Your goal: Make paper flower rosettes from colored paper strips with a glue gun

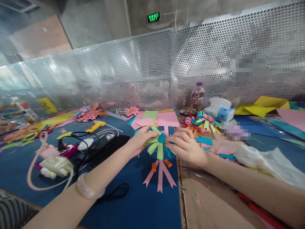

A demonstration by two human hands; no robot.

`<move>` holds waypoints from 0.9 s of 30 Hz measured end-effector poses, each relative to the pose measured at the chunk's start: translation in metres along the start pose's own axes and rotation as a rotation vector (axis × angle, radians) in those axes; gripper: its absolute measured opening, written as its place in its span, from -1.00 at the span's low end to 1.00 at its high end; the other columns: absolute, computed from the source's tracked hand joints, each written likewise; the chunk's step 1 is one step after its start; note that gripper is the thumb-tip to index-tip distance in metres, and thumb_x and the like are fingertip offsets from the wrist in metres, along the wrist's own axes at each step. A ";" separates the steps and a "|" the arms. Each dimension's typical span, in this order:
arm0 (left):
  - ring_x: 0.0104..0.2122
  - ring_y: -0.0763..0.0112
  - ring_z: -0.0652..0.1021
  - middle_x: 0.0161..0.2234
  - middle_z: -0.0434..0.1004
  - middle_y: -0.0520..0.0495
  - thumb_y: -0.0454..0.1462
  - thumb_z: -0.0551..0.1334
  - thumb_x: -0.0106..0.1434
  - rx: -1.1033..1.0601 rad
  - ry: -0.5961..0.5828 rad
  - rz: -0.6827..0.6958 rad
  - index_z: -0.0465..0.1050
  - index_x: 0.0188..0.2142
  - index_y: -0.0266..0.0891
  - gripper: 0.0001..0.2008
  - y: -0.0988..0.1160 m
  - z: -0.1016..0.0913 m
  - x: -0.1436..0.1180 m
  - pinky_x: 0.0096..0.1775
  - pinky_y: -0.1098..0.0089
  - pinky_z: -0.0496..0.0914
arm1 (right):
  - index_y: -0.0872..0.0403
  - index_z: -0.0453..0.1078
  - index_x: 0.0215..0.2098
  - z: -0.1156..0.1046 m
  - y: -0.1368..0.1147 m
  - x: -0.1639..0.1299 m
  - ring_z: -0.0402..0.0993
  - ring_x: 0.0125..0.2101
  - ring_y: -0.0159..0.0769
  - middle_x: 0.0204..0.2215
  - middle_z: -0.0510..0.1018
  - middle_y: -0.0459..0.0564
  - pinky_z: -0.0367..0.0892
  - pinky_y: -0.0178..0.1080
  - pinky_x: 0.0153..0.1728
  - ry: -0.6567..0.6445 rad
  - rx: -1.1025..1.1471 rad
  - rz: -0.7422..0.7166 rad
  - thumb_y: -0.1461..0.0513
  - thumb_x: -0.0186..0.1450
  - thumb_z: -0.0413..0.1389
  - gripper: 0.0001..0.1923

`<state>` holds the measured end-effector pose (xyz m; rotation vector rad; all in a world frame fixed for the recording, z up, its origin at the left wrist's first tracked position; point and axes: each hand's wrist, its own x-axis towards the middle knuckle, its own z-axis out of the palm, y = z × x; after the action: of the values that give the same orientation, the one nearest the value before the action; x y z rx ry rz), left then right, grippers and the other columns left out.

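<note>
Both hands hold one paper flower (pixel 159 143) above the blue table cover (pixel 140 203). The flower has green looped petals and a blue centre. My left hand (pixel 140 140) pinches its left side, and my right hand (pixel 184 144) grips the right side, fingers over the blue part. Below the flower lies a piece of pink and orange paper strips (pixel 160 171), fanned out on the cover. A pale bangle (pixel 88 188) sits on my left wrist.
Pink and green paper sheets (pixel 154 119) lie behind my hands. Finished paper flowers (pixel 202 122), a bottle (pixel 196 99) and a tissue pack (pixel 219 109) stand at back right. A yellow glue gun (pixel 95 126), cables and a phone (pixel 108 144) lie at left. Red-handled scissors (pixel 247 203) rest under my right forearm. A perforated metal screen (pixel 166 70) closes the back.
</note>
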<state>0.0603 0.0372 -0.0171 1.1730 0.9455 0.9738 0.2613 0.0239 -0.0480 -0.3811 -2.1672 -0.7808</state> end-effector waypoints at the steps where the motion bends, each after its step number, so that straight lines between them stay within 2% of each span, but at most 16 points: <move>1: -0.33 0.35 0.54 -0.37 0.50 -0.02 -0.33 0.34 -0.01 0.005 -0.002 0.005 0.37 -0.10 -0.22 -0.57 0.000 0.000 0.000 -0.26 0.36 0.39 | 0.05 0.40 -0.20 0.000 0.000 0.000 0.32 -0.20 -0.28 -0.23 0.56 -0.05 0.17 -0.09 -0.06 -0.001 0.000 -0.002 0.35 0.32 -0.03 -0.81; 7: -0.37 0.38 0.53 -0.30 0.52 -0.06 -0.32 0.33 0.00 0.037 0.021 0.019 0.36 -0.05 -0.21 -0.53 -0.001 0.000 0.001 -0.32 0.38 0.39 | 0.07 0.41 -0.21 0.001 0.001 -0.001 0.32 -0.21 -0.27 -0.24 0.56 -0.04 0.17 -0.09 -0.06 0.012 -0.005 -0.013 0.35 0.32 -0.02 -0.81; 27: -0.39 0.42 0.53 -0.29 0.53 -0.06 -0.35 0.31 0.00 0.002 0.007 0.047 0.38 -0.03 -0.21 -0.52 -0.003 0.002 0.001 -0.33 0.41 0.39 | 0.13 0.41 -0.21 0.001 0.000 0.000 0.34 -0.22 -0.26 -0.26 0.57 -0.03 0.21 -0.06 -0.07 0.029 -0.016 -0.052 0.38 0.32 -0.03 -0.81</move>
<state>0.0627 0.0376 -0.0197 1.1986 0.9282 1.0148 0.2604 0.0248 -0.0485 -0.3207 -2.1524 -0.8280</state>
